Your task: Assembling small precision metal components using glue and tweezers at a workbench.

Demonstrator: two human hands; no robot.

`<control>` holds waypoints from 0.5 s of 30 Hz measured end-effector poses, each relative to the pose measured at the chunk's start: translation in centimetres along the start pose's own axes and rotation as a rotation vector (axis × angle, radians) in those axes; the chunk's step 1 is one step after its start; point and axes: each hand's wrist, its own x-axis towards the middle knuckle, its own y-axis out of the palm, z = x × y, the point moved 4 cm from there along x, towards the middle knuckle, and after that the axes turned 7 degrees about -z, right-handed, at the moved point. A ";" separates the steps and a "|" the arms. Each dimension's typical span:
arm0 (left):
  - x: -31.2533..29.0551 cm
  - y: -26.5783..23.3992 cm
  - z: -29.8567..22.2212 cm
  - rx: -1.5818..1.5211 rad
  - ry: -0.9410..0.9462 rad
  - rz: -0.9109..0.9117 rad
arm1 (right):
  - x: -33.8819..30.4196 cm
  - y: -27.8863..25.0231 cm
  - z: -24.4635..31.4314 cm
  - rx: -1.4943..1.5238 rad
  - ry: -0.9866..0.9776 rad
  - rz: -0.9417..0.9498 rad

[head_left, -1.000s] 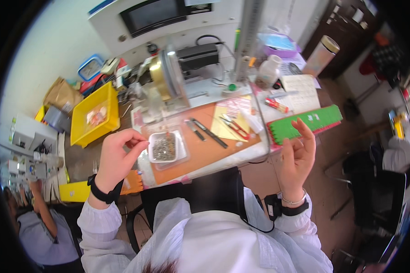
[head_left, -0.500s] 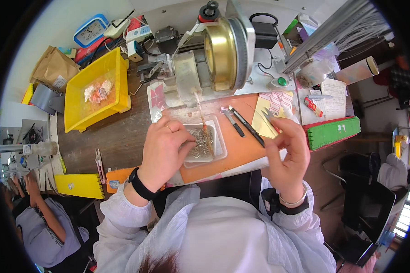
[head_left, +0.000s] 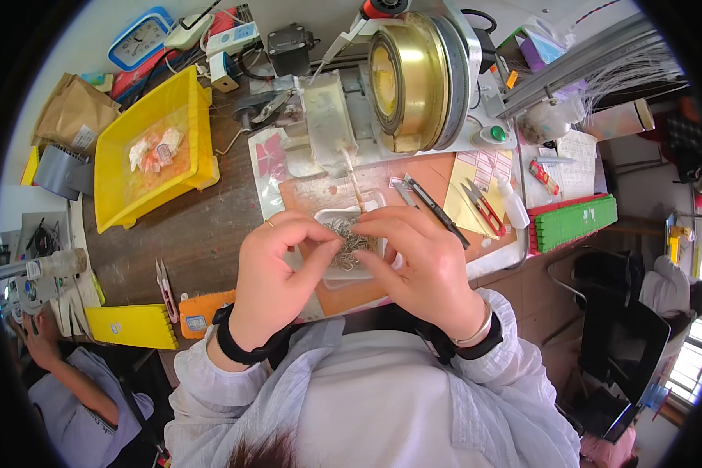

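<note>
Both my hands are over a small clear plastic tray point(head_left: 335, 284) heaped with tiny silvery metal pieces point(head_left: 351, 246). At its left side, my left hand point(head_left: 279, 269) pinches thumb and forefinger together; whatever sits between the tips is too small to make out. My right hand point(head_left: 421, 269) reaches in from the right, thumb and forefinger apart above the pieces. A thin pale strip point(head_left: 354, 181) slopes down from the machine to the tray, its lower end partly hidden by my right hand. Red-handled snips point(head_left: 489, 215) and a black utility knife point(head_left: 438, 212) lie right of the tray.
Behind the tray stands a machine with a brass wheel point(head_left: 386, 86). A yellow bin point(head_left: 213, 129) is on the left of the bench. A white bottle point(head_left: 512, 207) and a green box point(head_left: 576, 222) lie to the right. Another person's arm point(head_left: 78, 382) shows far left.
My right hand has moved left from beside the snips to the tray, and the snips now lie uncovered on the yellow paper. My left hand stays by the tray. The view has shifted slightly.
</note>
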 end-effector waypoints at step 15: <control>-0.9 0.7 1.1 -0.277 -0.084 0.075 | 0.5 0.2 1.0 0.113 0.021 -0.090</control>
